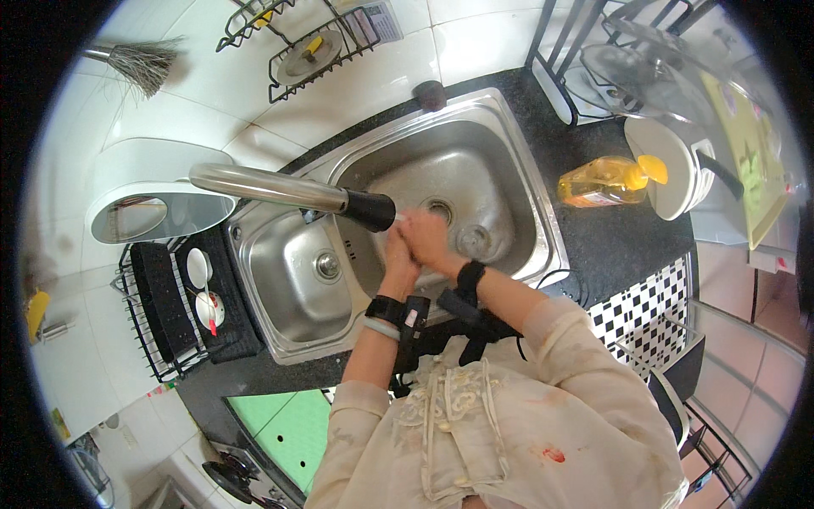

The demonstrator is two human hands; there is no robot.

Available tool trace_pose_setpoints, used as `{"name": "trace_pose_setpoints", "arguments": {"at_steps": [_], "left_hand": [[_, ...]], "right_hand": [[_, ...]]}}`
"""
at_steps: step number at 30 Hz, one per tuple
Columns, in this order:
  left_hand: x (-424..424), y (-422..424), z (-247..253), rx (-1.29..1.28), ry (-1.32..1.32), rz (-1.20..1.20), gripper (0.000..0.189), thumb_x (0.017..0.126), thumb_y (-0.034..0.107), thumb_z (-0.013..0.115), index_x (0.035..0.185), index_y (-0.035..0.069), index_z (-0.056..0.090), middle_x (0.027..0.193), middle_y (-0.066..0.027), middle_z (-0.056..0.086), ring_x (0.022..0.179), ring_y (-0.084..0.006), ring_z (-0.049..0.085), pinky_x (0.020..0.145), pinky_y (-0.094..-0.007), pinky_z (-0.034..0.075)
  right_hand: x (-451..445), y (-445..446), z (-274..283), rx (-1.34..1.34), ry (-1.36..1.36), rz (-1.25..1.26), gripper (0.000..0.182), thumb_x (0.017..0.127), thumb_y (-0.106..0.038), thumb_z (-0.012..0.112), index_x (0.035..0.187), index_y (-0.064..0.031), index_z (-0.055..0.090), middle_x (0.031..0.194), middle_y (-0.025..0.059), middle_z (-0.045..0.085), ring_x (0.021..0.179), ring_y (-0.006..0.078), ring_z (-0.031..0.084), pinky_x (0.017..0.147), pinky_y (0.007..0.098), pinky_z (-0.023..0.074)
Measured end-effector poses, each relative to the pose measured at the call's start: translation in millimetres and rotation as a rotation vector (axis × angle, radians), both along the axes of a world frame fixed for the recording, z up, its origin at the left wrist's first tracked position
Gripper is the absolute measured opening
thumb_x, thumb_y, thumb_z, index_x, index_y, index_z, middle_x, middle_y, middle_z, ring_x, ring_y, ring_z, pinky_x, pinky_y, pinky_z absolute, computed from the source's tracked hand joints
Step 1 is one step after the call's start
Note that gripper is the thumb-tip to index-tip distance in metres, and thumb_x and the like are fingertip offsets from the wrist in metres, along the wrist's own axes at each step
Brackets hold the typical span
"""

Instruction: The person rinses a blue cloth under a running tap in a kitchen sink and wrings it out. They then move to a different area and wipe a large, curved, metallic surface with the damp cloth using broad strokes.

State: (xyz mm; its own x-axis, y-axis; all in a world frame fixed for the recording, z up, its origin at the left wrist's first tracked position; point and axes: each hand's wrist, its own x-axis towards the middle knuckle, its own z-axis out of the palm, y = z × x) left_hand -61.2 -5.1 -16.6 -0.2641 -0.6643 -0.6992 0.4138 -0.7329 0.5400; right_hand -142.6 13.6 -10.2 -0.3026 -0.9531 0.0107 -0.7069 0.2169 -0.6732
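My left hand [400, 261] and my right hand [429, 238] are pressed together over the larger basin [509, 159] of a stainless-steel double sink. They sit just beneath the black spout head of the faucet [273, 186]. The right hand lies across the left, and the overlap hides most of the fingers. No separate object shows clearly between them. Water at the spout is hard to make out. A drain [440, 209] lies beyond the hands, with a round glinting shape [474, 242] near it. Black straps circle both wrists.
The smaller basin [299, 280] adjoins on the left. Yellow dish soap [601, 181] lies or stands on the right counter beside white plates [661, 168]. A dark cup [430, 97] sits at the back rim. Left are a spoon [198, 267], a wire rack [143, 318] and a white oval-fronted container [159, 210].
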Motion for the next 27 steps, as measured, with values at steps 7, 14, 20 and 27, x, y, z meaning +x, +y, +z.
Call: {"name": "trace_pose_setpoints", "arguments": {"at_steps": [7, 14, 20, 27], "left_hand": [[11.9, -6.4, -3.3, -0.063, -0.034, -0.069, 0.036, 0.095, 0.042, 0.042, 0.104, 0.009, 0.051, 0.101, -0.0043, 0.057, 0.091, -0.02, 0.058, 0.079, -0.0356, 0.05], [28.2, -3.3, -9.8, -0.045, -0.181, -0.292, 0.031, 0.095, 0.04, 0.042, 0.102, 0.011, 0.048, 0.084, -0.0006, 0.054, 0.081, -0.0166, 0.058, 0.068, -0.0331, 0.05], [58.7, -1.3, 17.4, -0.157, -0.271, -0.282, 0.047, 0.094, 0.047, 0.044, 0.124, 0.013, 0.032, 0.12, -0.0081, 0.037, 0.108, -0.0261, 0.048, 0.085, -0.0427, 0.05], [14.4, -4.1, 51.4, -0.117, -0.013, -0.338, 0.052, 0.093, 0.052, 0.044, 0.128, 0.014, 0.039, 0.121, -0.005, 0.045, 0.11, -0.0215, 0.049, 0.089, -0.0411, 0.047]], "right_hand": [[5.1, 5.5, 18.1, -0.062, -0.398, -0.178, 0.029, 0.091, -0.028, 0.047, 0.086, -0.0006, 0.056, 0.086, 0.0228, 0.059, 0.082, 0.0414, 0.056, 0.07, 0.048, 0.0436], [-44.9, -2.1, -42.6, 0.201, -0.343, -0.025, 0.034, 0.088, -0.034, 0.056, 0.104, -0.0049, 0.057, 0.079, 0.015, 0.06, 0.072, 0.0333, 0.059, 0.065, 0.0419, 0.0459], [-61.0, -21.4, 23.2, 0.42, -1.127, -0.131, 0.035, 0.078, -0.027, 0.068, 0.102, -0.0029, 0.058, 0.077, 0.0146, 0.059, 0.066, 0.0291, 0.059, 0.065, 0.0379, 0.0479], [-13.2, -11.6, 16.2, 0.045, -0.314, 0.018, 0.037, 0.069, -0.005, 0.061, 0.106, -0.0029, 0.059, 0.098, 0.0215, 0.058, 0.092, 0.0377, 0.057, 0.08, 0.0418, 0.0464]]}}
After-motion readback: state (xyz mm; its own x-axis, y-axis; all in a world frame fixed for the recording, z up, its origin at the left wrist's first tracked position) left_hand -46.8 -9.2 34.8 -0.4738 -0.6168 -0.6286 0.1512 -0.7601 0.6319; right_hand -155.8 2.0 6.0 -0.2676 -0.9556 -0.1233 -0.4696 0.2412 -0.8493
